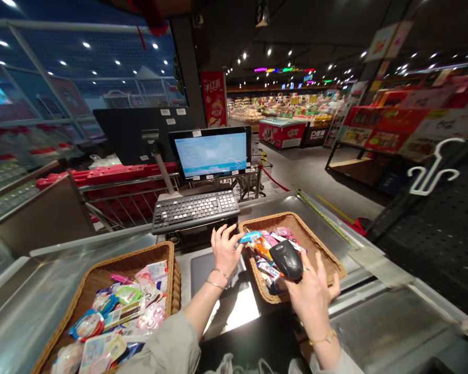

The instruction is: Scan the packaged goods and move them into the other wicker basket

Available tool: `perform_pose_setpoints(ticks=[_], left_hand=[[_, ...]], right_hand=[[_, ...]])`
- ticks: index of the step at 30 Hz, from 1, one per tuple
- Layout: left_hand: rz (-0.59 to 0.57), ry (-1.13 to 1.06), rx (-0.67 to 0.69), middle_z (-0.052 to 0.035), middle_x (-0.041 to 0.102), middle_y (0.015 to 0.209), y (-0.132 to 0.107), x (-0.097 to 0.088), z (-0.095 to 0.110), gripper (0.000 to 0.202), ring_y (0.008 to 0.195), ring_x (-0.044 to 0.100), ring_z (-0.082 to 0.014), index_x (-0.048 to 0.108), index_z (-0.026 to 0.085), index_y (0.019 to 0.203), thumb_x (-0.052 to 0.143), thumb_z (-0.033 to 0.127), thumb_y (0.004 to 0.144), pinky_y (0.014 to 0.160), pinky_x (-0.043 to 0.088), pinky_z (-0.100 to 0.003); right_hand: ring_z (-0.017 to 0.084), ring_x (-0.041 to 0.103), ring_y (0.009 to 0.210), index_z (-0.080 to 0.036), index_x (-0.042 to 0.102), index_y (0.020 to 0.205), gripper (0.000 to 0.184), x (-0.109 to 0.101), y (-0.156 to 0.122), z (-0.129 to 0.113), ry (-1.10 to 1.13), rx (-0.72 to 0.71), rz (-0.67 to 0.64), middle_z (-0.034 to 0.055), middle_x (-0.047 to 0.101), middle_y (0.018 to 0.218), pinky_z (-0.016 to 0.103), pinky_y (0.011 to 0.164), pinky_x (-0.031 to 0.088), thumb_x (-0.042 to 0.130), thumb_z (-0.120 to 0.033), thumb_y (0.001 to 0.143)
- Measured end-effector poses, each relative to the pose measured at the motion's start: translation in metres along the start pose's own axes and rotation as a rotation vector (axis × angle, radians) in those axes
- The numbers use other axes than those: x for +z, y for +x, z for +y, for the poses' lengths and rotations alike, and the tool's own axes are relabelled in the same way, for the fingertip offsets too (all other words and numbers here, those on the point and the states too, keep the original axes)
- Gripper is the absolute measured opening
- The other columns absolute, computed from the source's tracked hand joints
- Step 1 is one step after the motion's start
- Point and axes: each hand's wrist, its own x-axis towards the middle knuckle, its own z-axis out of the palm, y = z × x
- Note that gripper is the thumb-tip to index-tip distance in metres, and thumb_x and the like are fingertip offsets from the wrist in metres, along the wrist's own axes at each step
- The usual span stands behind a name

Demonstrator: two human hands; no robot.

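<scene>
Between thumb and finger, my left hand pinches a small blue packet with a barcode side showing, at the left rim of the right wicker basket. My right hand holds a black handheld barcode scanner over that basket, its head pointing toward the packet; some fingers are spread. Several small wrapped items lie under the scanner and are partly hidden by it. Another wicker basket stands on the left, holding several packaged goods in mixed colours.
A black keyboard and a lit monitor stand beyond my hands. Between the baskets, a grey flat plate is set in the metal counter. A white hook hangs on the black panel at right. Shopping carts stand behind the monitor.
</scene>
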Motion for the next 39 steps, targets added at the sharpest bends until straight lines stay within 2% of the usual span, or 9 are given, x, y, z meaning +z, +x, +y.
perform_pose_setpoints(ticks=[5, 8, 13, 16, 19, 21, 23, 31, 39], left_hand=[[-0.034, -0.008, -0.031, -0.0041, 0.064, 0.105, 0.000, 0.008, 0.010, 0.025, 0.104, 0.051, -0.0246, 0.072, 0.035, 0.100, 0.071, 0.028, 0.076, 0.095, 0.038, -0.045], [-0.073, -0.007, -0.042, -0.0043, 0.062, 0.092, 0.003, 0.015, 0.016, 0.026, 0.091, 0.051, -0.0225, 0.072, 0.037, 0.103, 0.070, 0.030, 0.077, 0.083, 0.039, -0.040], [-0.176, 0.006, 0.036, -0.0038, 0.064, 0.085, 0.010, 0.031, 0.031, 0.030, 0.087, 0.053, -0.0209, 0.066, 0.035, 0.115, 0.060, 0.035, 0.086, 0.086, 0.037, -0.041], [-0.232, 0.061, 0.057, -0.0061, 0.066, 0.104, 0.012, 0.036, 0.039, 0.048, 0.100, 0.054, -0.0238, 0.053, 0.030, 0.133, 0.056, 0.041, 0.086, 0.095, 0.036, -0.044], [-0.225, 0.158, 0.061, -0.0105, 0.051, 0.139, 0.011, 0.033, 0.039, 0.065, 0.130, 0.038, -0.0324, 0.043, 0.026, 0.141, 0.057, 0.051, 0.083, 0.110, 0.024, -0.054], [-0.225, 0.216, 0.064, -0.0104, 0.034, 0.152, 0.009, 0.029, 0.036, 0.072, 0.142, 0.019, -0.0365, 0.039, 0.026, 0.144, 0.055, 0.057, 0.081, 0.113, 0.014, -0.059], [-0.235, 0.254, 0.056, -0.0104, 0.024, 0.157, 0.007, 0.022, 0.030, 0.077, 0.145, 0.009, -0.0378, 0.034, 0.026, 0.146, 0.054, 0.059, 0.080, 0.112, 0.012, -0.063], [-0.243, 0.317, -0.019, -0.0126, 0.015, 0.159, -0.017, -0.013, 0.002, 0.080, 0.146, 0.006, -0.0349, 0.023, 0.024, 0.150, 0.054, 0.055, 0.083, 0.113, 0.014, -0.064], [-0.247, 0.367, -0.170, -0.0142, 0.014, 0.159, -0.054, -0.060, -0.046, 0.075, 0.146, 0.007, -0.0330, 0.025, 0.023, 0.149, 0.052, 0.052, 0.086, 0.114, 0.013, -0.063]], right_hand=[[0.031, 0.034, 0.133, -0.018, 0.064, 0.110, 0.044, 0.002, 0.002, 0.016, -0.007, 0.012, 0.046, 0.0127, 0.063, 0.123, 0.059, 0.105, 0.011, 0.040, -0.042, 0.082], [0.031, 0.034, 0.134, -0.019, 0.065, 0.107, 0.043, 0.000, 0.002, 0.022, -0.034, 0.031, 0.044, 0.0117, 0.062, 0.126, 0.058, 0.106, 0.010, 0.042, -0.046, 0.081], [0.029, 0.034, 0.135, -0.021, 0.068, 0.098, 0.041, -0.002, 0.002, 0.030, -0.060, 0.035, 0.075, 0.0090, 0.063, 0.125, 0.055, 0.107, 0.010, 0.042, -0.049, 0.082], [0.029, 0.037, 0.132, -0.020, 0.067, 0.101, 0.045, 0.000, 0.002, 0.033, -0.066, 0.041, 0.114, 0.0098, 0.064, 0.123, 0.055, 0.107, 0.011, 0.040, -0.051, 0.083], [0.029, 0.038, 0.132, -0.019, 0.066, 0.105, 0.047, 0.001, 0.003, 0.031, -0.057, 0.034, 0.123, 0.0107, 0.064, 0.124, 0.056, 0.107, 0.012, 0.039, -0.052, 0.084], [0.030, 0.036, 0.133, -0.020, 0.065, 0.104, 0.045, 0.003, 0.004, 0.027, -0.045, 0.029, 0.101, 0.0105, 0.064, 0.124, 0.057, 0.106, 0.012, 0.039, -0.050, 0.084], [0.031, 0.035, 0.133, -0.020, 0.066, 0.102, 0.043, 0.005, 0.004, 0.021, -0.027, 0.017, 0.077, 0.0106, 0.064, 0.123, 0.057, 0.105, 0.012, 0.039, -0.048, 0.085], [0.029, 0.035, 0.133, -0.021, 0.062, 0.108, 0.043, 0.018, 0.004, -0.015, 0.036, -0.094, 0.013, 0.0109, 0.063, 0.125, 0.056, 0.105, 0.012, 0.039, -0.048, 0.084], [0.028, 0.038, 0.131, -0.024, 0.065, 0.107, 0.040, 0.022, 0.000, -0.073, 0.160, -0.242, -0.031, 0.0086, 0.064, 0.123, 0.053, 0.103, 0.014, 0.040, -0.045, 0.085]])
